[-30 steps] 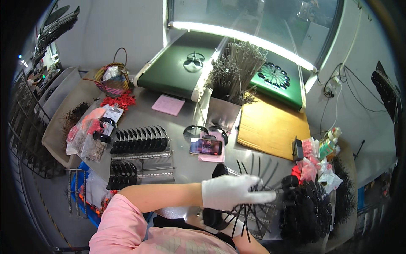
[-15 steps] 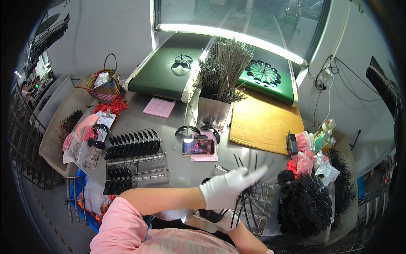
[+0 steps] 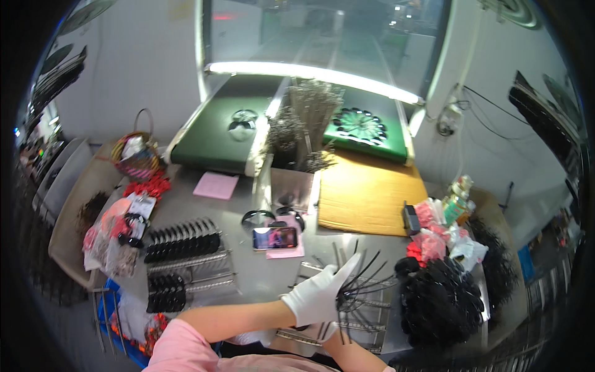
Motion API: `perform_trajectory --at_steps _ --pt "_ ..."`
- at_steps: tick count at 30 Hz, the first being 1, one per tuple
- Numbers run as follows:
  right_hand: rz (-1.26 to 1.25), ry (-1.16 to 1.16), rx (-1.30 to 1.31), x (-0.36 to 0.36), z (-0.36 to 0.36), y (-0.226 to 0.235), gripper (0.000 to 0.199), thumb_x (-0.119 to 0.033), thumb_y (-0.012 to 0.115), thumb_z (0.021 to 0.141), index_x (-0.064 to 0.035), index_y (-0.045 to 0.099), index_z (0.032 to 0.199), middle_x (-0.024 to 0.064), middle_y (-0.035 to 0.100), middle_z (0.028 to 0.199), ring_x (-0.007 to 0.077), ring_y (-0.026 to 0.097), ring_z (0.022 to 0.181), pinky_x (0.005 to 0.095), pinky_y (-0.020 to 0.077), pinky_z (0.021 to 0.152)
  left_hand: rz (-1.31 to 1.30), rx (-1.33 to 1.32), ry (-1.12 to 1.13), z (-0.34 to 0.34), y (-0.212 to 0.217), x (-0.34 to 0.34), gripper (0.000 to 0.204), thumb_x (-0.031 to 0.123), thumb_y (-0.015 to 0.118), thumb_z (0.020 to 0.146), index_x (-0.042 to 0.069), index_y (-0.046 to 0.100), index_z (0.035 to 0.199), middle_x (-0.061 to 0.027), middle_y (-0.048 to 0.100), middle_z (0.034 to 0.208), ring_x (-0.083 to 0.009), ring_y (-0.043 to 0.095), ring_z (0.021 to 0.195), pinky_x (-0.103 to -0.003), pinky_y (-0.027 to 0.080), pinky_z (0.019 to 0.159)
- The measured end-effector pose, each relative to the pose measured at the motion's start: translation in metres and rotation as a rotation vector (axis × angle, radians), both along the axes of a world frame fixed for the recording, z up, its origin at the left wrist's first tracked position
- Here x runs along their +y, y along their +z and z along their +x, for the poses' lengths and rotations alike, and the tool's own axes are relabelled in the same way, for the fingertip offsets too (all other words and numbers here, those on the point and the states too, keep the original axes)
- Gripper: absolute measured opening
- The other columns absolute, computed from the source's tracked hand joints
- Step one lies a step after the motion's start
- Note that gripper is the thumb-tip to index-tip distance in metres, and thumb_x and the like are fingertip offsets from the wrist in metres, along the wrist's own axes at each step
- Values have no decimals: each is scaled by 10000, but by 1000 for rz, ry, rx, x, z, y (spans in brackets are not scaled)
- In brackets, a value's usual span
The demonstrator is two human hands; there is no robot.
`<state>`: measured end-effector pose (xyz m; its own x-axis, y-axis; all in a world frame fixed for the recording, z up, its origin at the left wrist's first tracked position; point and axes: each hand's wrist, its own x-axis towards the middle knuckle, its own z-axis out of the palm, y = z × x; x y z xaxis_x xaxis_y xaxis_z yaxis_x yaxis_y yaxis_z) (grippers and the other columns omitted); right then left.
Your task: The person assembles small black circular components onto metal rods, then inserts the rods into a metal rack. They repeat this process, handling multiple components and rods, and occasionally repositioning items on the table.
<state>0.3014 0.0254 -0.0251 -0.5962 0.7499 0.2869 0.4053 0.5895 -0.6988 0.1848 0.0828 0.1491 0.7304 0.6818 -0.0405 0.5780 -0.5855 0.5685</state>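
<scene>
My left hand [image 3: 315, 296], in a white glove, reaches across from the lower left. One finger points up and to the right, and the others close around a spread bunch of thin, curved black rods [image 3: 365, 286] fanning out on its right side. Below it is my right hand [image 3: 327, 333], also gloved and close to the lower ends of the rods; its fingers are mostly hidden and blurred. Under the bunch lies a metal rack [image 3: 375, 319] with toothed bars. A large pile of glossy black oval pieces [image 3: 437, 304] lies to the right.
Black curved pieces [image 3: 186, 242] stand in rows on the left rack. A phone [image 3: 274, 238] lies mid-table, beyond it a metal container [image 3: 292, 186] of wire stems and a cardboard sheet [image 3: 369, 198]. Green belts [image 3: 214, 146] stand behind. Bottles [image 3: 457, 201] and bags are at right.
The view has tilted up, so the table sits lower. My left hand has turned, its outstretched finger swinging from rightward to more upward. My right hand is more hidden now.
</scene>
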Motion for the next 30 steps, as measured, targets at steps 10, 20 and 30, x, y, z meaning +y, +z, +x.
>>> perform_trajectory --at_steps 10,20,30 --pt "60 -544 42 -21 57 98 672 -199 893 664 -170 627 1280 111 672 1173 323 665 1062 422 562 920 -641 -2326 -292 -107 6 37 486 275 658 1009 -62 538 1337 -209 616 1286 -249 589 1064 -364 525 957" --pt "-4 -617 134 -37 73 129 703 -139 896 673 -138 612 1316 134 678 1189 336 675 1094 412 549 962 -389 -977 -191 145 75 47 738 342 758 910 12 439 1488 -121 712 1214 -169 674 1061 -316 558 917" --pt "-401 -620 522 -37 70 78 580 -138 906 701 -67 663 1223 102 705 1107 199 691 994 328 555 928 -12 -336 923 -92 -94 66 307 159 697 922 -5 695 1181 -119 739 1095 -196 704 987 -318 545 923"
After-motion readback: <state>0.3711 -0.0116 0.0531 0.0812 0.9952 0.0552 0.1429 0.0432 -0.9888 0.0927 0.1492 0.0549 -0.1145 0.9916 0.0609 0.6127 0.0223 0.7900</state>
